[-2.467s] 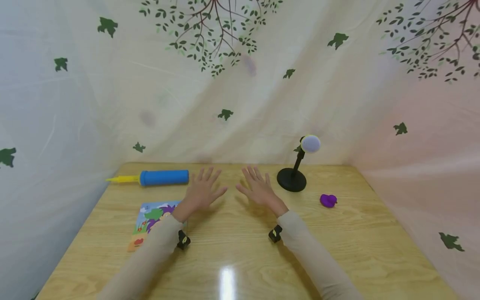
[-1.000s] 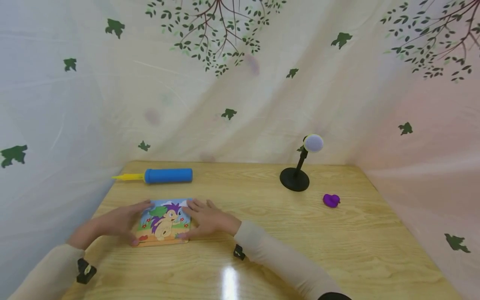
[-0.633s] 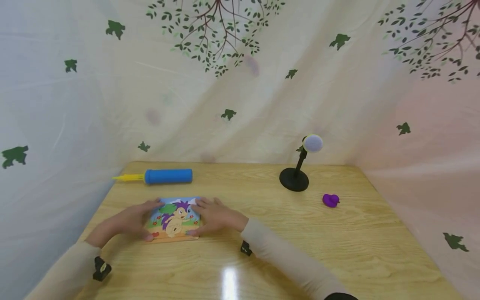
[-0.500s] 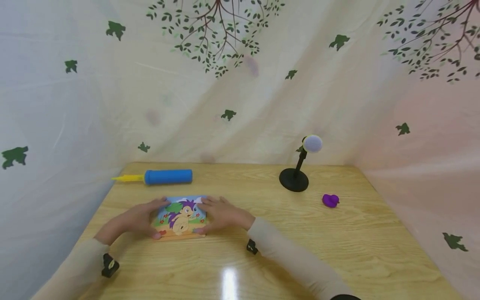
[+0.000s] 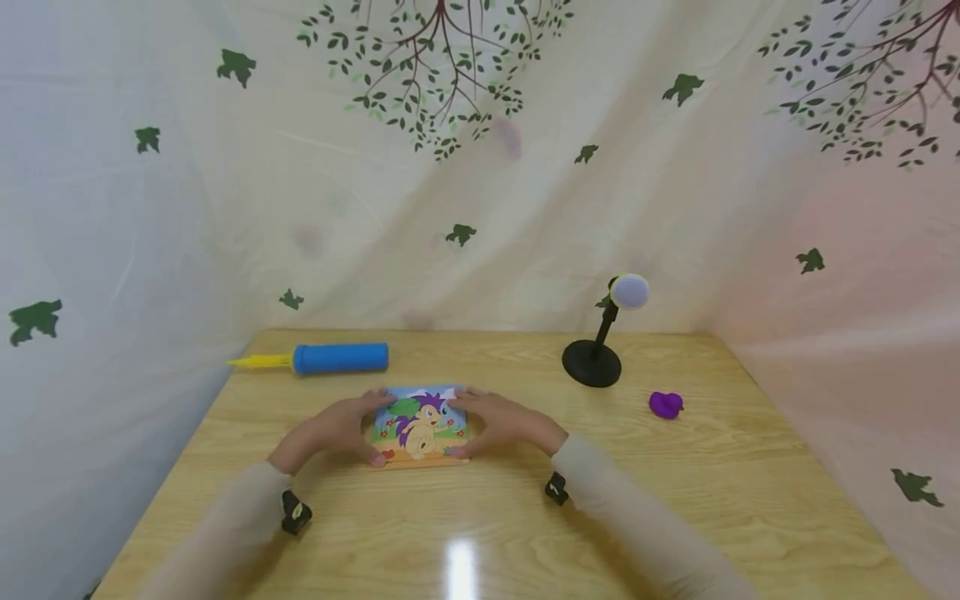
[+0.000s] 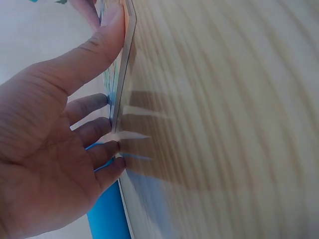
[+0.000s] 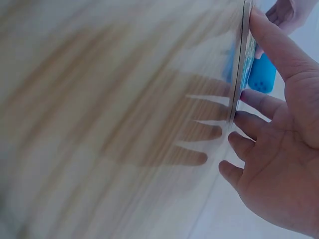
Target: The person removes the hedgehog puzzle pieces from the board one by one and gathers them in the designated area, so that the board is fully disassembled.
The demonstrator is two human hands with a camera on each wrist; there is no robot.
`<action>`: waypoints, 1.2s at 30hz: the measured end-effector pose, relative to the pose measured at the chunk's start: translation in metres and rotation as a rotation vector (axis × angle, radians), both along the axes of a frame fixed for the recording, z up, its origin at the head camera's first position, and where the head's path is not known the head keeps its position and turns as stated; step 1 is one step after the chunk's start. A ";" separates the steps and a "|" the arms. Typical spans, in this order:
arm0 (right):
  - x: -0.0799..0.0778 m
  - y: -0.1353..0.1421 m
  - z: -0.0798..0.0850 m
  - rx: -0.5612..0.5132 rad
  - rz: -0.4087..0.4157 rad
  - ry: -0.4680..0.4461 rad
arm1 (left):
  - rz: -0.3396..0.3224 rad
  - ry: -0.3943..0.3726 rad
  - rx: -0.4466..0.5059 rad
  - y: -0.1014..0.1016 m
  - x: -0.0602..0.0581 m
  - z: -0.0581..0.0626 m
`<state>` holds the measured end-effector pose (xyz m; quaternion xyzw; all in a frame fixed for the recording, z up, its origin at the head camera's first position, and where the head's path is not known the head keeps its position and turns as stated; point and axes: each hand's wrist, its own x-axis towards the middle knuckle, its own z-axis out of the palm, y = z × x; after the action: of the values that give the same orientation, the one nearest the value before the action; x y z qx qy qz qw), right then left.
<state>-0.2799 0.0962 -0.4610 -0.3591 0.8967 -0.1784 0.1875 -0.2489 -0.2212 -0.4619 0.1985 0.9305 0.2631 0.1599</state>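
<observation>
Tabletop (image 5: 420, 533) before us | hedgehog picture board (image 5: 422, 432), farther right than a second ago, so our work now sits nearer mid-table | left hand (image 5: 341, 427), thumb and fingers wide apart: we grip the board's left end | right hand (image 5: 510, 418), likewise: right end

Soft, even light fills the head view, tinting the cloth (image 5: 352, 217) bluish at left, pinkish at right. White glare streaks the table (image 5: 510, 525) toward its near edge. Wrist views look dimmer, hazy, grain smeared; left hand (image 6: 52, 144) and right hand (image 7: 281, 144) cast finger shadows.
</observation>
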 end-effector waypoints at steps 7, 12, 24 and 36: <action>-0.005 0.033 -0.001 -0.053 -0.061 -0.074 | -0.010 0.005 0.023 0.032 -0.006 0.000; -0.011 0.052 0.003 -0.073 -0.080 -0.079 | -0.024 0.016 0.007 0.052 -0.011 0.001; -0.017 0.074 0.000 -0.104 -0.076 -0.099 | -0.055 0.029 -0.031 0.071 -0.017 0.000; -0.041 0.047 0.004 -0.121 -0.087 0.083 | -0.096 -0.011 -0.015 0.065 -0.023 0.003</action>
<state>-0.3205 0.1429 -0.4569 -0.3376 0.9060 -0.2252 0.1204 -0.2723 -0.1559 -0.4587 0.2405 0.9209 0.2491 0.1788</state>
